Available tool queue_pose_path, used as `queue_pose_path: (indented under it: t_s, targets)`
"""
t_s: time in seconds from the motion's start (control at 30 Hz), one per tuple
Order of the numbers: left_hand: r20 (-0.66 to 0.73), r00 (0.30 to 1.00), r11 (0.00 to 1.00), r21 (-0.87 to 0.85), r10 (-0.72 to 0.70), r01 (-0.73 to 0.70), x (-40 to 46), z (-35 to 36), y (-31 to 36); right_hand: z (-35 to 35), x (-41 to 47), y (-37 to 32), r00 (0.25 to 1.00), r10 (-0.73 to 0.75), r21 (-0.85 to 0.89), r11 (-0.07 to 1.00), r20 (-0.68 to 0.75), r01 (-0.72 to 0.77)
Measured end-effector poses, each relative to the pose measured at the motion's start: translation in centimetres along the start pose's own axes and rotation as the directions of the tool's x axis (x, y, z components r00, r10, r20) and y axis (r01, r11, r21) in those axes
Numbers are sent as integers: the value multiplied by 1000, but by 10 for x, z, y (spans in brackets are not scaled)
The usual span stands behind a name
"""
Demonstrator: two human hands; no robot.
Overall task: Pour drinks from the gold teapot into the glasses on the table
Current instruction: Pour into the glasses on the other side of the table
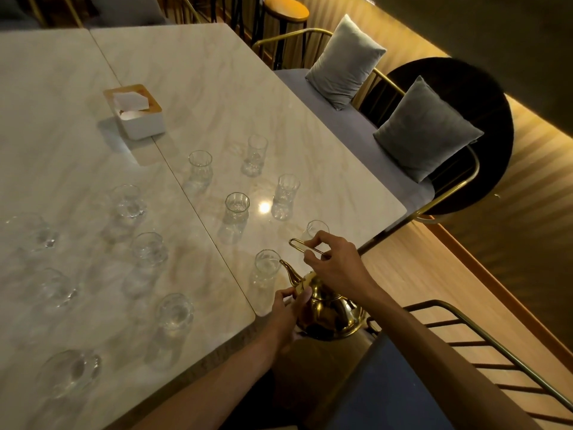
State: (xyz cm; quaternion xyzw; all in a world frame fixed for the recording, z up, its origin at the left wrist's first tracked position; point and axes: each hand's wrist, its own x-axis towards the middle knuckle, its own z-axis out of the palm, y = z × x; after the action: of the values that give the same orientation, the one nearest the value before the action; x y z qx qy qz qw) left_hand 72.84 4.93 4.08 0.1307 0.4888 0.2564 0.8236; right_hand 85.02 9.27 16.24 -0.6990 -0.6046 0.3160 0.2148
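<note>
- Head view: your right hand (336, 263) pinches the thin wire handle (305, 246) of the gold teapot (330, 311), thumb and fingers curled round the loop above the pot.
- Your left hand (290, 308) grips the pot's upper body by the lid (305, 282), thumb and fingertips pressed to the metal; neither hand is slack.
- You hold the teapot at the near corner of the marble table (201, 88), part of its body past the edge. Whether its base rests on anything cannot be told.
- The spout (286, 268) points up and to the left, its tip at the rim of the nearest glass (266, 274). No liquid is discernible there.
- A second glass (317, 229) stands just behind your right hand, partly hidden by it.
- Further glasses stand upright across the table, among them one (236, 212) near a light reflection and one (284, 197) beside it.
- A tissue box (136, 114) sits well apart, farther up the table.
- Two grey cushions (424, 128) lean on the bench to the right.
</note>
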Motion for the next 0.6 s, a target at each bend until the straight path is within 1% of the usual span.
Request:
queue_pose_path:
  t_s: [0.13, 0.3, 0.47, 0.6]
  targets:
    - [-33, 999, 1000, -8, 20, -20, -4, 6, -1, -1, -4, 8, 1000, 0, 10, 1000, -7, 0]
    - [-33, 995, 995, 3, 97, -96, -11, 10, 0, -7, -12, 14, 999, -19, 40, 999, -34, 20]
    - [-59, 974, 970, 117, 220, -212, -12, 16, 9, -19, -15, 16, 997, -16, 109, 994, -76, 24]
    - [-71, 937, 920, 228, 342, -319, -13, 21, 24, -28, -11, 19, 992, -76, 109, 990, -103, 87]
